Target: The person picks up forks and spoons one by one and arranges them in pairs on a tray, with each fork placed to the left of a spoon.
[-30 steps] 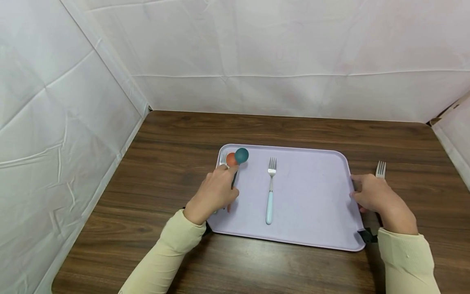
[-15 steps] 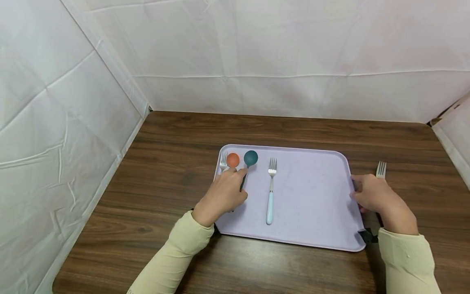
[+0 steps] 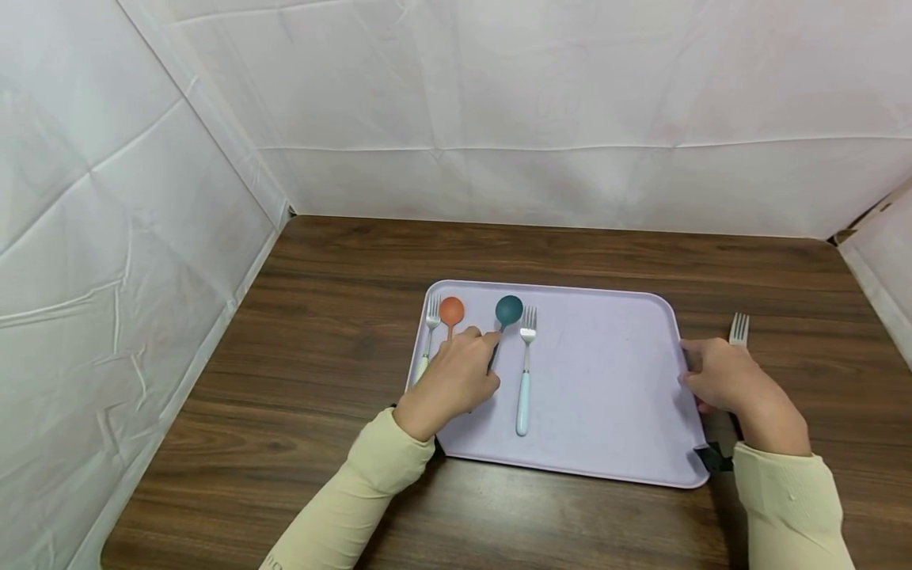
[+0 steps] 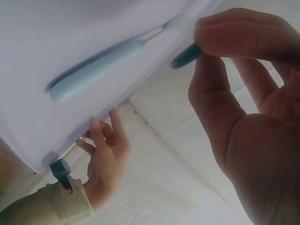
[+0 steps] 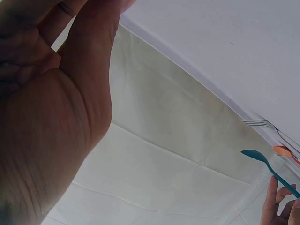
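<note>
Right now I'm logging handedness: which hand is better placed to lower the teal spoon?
Likely the left hand: it pinches the teal spoon over the tray; the right hand is at the tray's edge.

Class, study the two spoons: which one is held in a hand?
The teal spoon, pinched by the left hand; the orange spoon lies on the lilac tray, beside the leftmost fork.

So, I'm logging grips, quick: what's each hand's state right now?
Left hand: closed, holding the teal spoon.
Right hand: fingers at the edge of the tray; whether gripping cannot be told.
</note>
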A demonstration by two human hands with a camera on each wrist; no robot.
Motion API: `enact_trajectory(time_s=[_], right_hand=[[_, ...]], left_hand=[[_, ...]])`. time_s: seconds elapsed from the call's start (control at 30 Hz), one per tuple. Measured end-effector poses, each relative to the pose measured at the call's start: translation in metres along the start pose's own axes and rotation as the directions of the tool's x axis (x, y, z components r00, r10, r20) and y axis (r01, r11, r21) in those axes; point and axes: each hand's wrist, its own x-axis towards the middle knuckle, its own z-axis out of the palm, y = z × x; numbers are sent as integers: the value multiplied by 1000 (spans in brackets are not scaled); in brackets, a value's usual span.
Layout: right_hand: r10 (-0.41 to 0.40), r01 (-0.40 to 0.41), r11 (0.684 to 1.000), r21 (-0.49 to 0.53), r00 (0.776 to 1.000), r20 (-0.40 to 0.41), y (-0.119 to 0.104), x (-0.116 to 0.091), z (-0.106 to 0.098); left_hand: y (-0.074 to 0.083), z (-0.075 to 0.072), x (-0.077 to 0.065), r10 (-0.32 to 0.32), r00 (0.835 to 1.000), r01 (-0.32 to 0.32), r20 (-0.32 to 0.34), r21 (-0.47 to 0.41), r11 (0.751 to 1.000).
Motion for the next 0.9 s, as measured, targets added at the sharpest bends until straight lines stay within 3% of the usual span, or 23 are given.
enact_trajectory(time_s=[0.43, 0.9], right_hand=[[12, -12, 1000, 14, 1000, 12, -2, 0, 0], [11, -11, 1000, 18, 1000, 13, -1, 0, 0]], left_hand=[[24, 10, 9, 20, 999, -18, 34, -37, 999], [51, 21, 18, 58, 998, -59, 23, 46, 997]])
